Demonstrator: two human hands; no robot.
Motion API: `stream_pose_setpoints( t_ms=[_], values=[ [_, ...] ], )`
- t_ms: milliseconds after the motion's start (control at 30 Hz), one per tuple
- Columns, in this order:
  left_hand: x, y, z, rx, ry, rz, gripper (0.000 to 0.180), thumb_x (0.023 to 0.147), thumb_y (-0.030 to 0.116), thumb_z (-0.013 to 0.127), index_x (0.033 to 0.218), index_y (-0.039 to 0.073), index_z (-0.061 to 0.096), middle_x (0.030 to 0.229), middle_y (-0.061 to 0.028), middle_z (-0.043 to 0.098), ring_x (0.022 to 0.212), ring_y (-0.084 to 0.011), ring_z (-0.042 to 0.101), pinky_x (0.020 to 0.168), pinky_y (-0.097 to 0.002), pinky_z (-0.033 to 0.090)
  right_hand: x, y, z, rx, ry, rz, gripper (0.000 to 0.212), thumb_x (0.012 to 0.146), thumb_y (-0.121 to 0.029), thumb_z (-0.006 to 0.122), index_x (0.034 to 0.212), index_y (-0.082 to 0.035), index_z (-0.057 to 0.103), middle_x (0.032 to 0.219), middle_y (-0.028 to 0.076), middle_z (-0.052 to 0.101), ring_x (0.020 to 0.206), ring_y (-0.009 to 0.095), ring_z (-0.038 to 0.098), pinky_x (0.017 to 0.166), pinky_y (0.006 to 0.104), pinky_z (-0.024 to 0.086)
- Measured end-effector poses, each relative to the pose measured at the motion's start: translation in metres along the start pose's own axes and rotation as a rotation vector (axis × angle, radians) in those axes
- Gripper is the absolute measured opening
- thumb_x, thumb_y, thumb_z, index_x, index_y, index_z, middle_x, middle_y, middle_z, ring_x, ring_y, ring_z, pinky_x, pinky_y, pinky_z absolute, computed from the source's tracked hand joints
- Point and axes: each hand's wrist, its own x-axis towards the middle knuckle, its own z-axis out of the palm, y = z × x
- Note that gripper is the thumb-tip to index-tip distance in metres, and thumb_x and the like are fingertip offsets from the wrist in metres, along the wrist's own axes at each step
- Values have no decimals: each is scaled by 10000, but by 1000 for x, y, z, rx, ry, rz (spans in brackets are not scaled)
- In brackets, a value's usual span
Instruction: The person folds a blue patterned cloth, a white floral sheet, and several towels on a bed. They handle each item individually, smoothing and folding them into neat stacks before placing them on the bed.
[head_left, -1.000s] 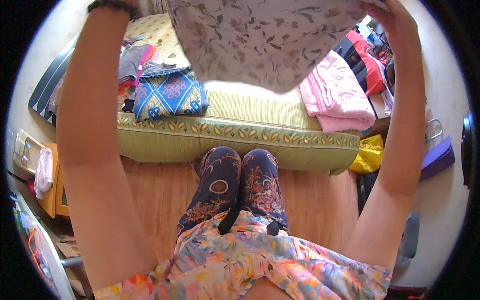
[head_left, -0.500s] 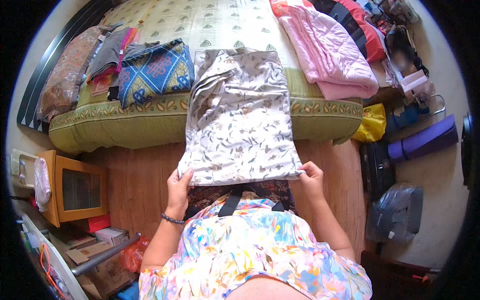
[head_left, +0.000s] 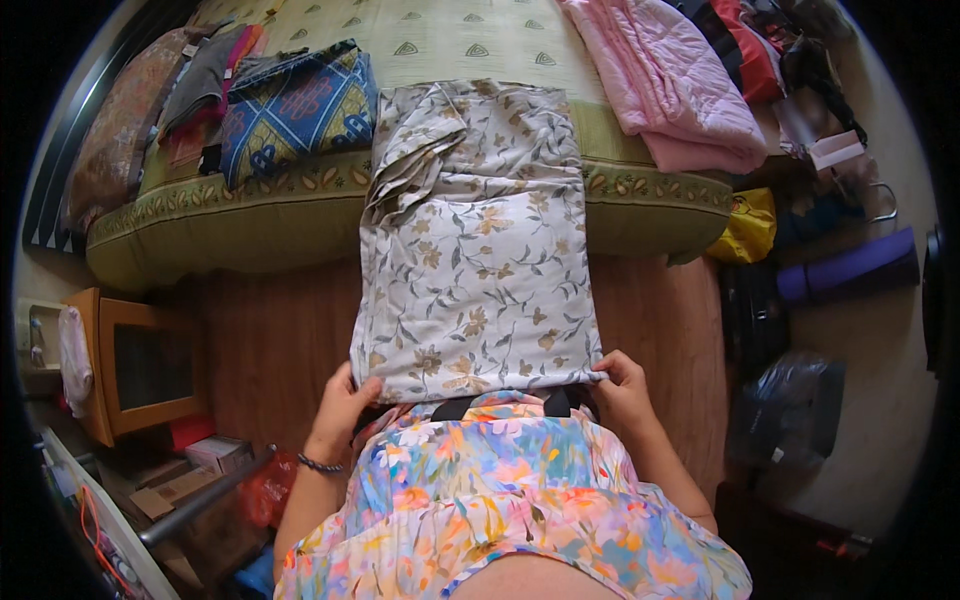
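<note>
A white bedsheet with a grey and tan leaf-and-flower print stretches from the bed's edge toward my body, folded in layers. Its far end rests on the bed, where a bunched flap lies at the left. My left hand pinches the near left corner, thumb on top. At the near right corner my right hand grips the edge between thumb and fingers. Between my hands the near edge runs almost straight, close to my waist, and the cloth hangs taut over the gap before the bed.
On the bed lie a blue patterned folded cloth, other folded cloths and a brown cushion at left, and a pink quilt at right. A wooden cabinet stands left; a purple rolled mat and black bag stand right.
Both hands have drawn the near edge of the sheet closer to my body, pulling it straighter and flatter. Both corners are still held.
</note>
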Motion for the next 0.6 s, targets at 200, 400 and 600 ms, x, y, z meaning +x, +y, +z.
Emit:
stream_pose_setpoints(
  t_ms=[200, 400, 600],
  values=[
    [101, 85, 3, 888, 264, 678, 629, 714, 176, 733, 1239, -2, 436, 1141, -174, 511, 1073, -312, 498, 920, -374, 404, 78, -70, -32, -477, -205, -196, 185, 829, -27, 590, 1013, -10, 602, 810, -3, 574, 724, 51, 526, 645, 227, 456],
    [253, 130, 90, 1501, 344, 950, 951, 676, 292, 734, 1424, 53, 199, 1472, -196, 190, 1310, -401, 258, 1069, -453, 247, 249, -154, 24, -629, 84, -647, 293, 789, -66, 631, 1076, -31, 586, 1061, 139, 601, 941, 267, 604, 780, 334, 483],
    [329, 160, 73, 1034, 309, 784, 634, 749, 179, 622, 1328, 23, 414, 1119, -200, 603, 1006, -339, 589, 830, -377, 486, 389, -173, 31, -939, 183, -664, 481, 772, -177, 678, 1221, -103, 522, 1279, 108, 507, 1181, 271, 479, 991, 407, 350]
  ],
)
